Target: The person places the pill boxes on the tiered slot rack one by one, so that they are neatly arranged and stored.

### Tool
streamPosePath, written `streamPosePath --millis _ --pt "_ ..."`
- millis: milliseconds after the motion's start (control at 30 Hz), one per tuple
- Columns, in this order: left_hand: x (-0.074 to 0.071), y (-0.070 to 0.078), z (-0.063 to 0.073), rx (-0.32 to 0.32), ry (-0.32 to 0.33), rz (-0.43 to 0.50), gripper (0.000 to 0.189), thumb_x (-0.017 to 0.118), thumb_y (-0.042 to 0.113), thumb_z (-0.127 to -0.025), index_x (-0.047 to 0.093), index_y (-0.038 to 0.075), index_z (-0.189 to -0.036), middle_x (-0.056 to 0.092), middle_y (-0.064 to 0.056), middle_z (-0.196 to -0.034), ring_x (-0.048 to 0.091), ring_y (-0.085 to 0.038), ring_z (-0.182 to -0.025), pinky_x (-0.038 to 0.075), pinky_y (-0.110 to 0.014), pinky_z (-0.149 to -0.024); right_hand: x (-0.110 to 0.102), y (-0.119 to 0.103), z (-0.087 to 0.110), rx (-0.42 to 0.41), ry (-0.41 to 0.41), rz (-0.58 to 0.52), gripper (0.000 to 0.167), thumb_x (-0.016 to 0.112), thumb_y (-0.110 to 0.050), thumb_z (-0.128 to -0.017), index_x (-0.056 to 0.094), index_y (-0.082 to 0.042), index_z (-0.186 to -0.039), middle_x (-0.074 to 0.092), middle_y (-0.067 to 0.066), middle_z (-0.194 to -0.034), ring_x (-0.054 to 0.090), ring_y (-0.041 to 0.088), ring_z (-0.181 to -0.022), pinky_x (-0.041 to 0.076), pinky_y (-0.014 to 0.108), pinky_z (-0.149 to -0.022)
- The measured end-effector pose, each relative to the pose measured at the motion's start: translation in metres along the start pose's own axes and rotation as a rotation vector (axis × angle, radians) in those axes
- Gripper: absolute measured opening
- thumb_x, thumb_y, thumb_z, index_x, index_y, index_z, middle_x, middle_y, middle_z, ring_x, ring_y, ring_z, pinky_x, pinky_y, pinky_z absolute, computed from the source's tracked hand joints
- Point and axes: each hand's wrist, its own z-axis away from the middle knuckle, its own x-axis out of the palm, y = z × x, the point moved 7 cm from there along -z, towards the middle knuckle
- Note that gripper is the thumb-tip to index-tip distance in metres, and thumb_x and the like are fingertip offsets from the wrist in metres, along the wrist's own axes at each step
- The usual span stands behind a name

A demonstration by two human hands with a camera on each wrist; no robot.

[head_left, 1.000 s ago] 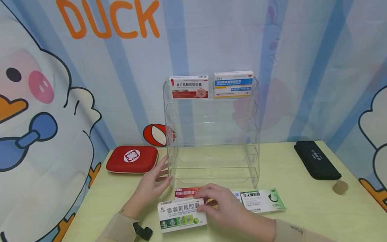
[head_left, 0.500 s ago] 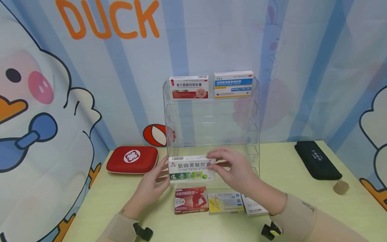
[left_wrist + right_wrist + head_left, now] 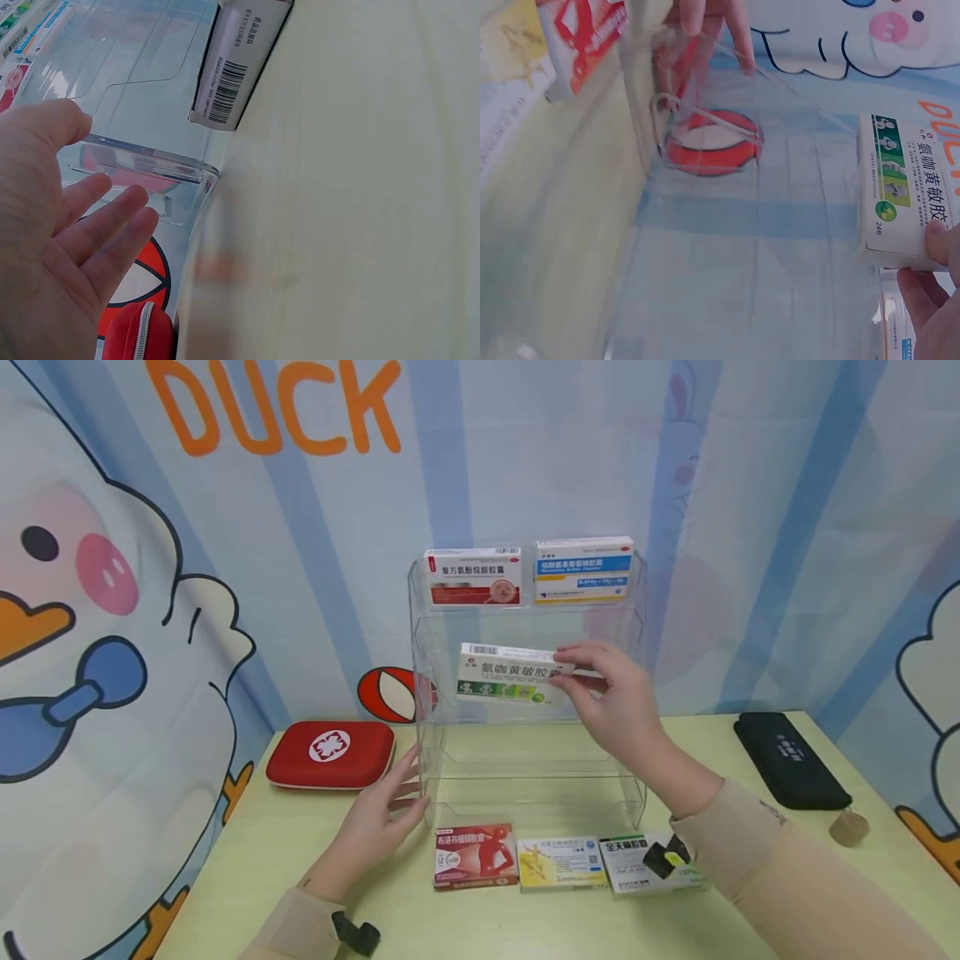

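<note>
A white medicine box (image 3: 504, 674) with a green picture strip is pinched at its right end by my right hand (image 3: 618, 700). It is raised in front of the middle tiers of a clear acrylic display rack (image 3: 525, 777). In the right wrist view the thumb lies on the front of the white box (image 3: 900, 191). My left hand (image 3: 375, 818) is at the rack's lower left side, fingers extended. In the left wrist view the left hand (image 3: 67, 202) has its thumb by the rack's side edge; whether it touches is unclear.
On the top tier stand a red-and-white box (image 3: 472, 577) and a blue-and-white box (image 3: 583, 570). Before the rack lie a red box (image 3: 475, 857), a yellow-and-white box (image 3: 561, 863) and a green-edged box (image 3: 630, 868). A red case (image 3: 330, 756) lies left, a black pouch (image 3: 791, 760) right.
My right hand has picked the white medicine box up from the table front and carried it up and rightward before the rack. The left hand has stayed at the rack's side.
</note>
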Motion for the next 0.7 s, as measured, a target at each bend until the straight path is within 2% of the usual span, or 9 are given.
streamPosePath --millis 200,367,700 --pt "0.001 0.002 -0.001 0.004 -0.011 0.013 0.089 0.076 0.020 -0.105 0.025 0.038 -0.176 0.060 -0.016 -0.163 0.072 -0.037 -0.135 0.064 -0.053 -0.108 -0.007 0.005 -0.028 0.046 0.102 0.014 0.027 0.084 0.003 -0.094 0.077 0.003 -0.120 0.074 0.016 -0.127 0.078 0.030 -0.116 0.061 0.010 -0.092" --pt "0.001 0.002 -0.001 0.011 -0.004 0.006 0.089 0.077 0.019 -0.104 0.026 0.037 -0.176 0.061 -0.017 -0.163 0.073 -0.038 -0.135 0.064 -0.054 -0.107 -0.004 0.008 -0.044 0.087 0.153 0.011 0.025 0.083 0.000 -0.095 0.077 0.001 -0.120 0.074 0.013 -0.130 0.078 0.028 -0.117 0.062 0.012 -0.093" --pt "0.000 0.000 0.000 0.020 0.013 -0.008 0.089 0.077 0.017 -0.104 0.028 0.033 -0.176 0.063 -0.018 -0.160 0.074 -0.038 -0.132 0.065 -0.054 -0.104 0.012 0.014 -0.064 0.136 0.166 -0.030 0.025 0.081 0.004 -0.096 0.077 0.004 -0.120 0.071 0.017 -0.136 0.077 0.031 -0.121 0.067 0.031 -0.100"
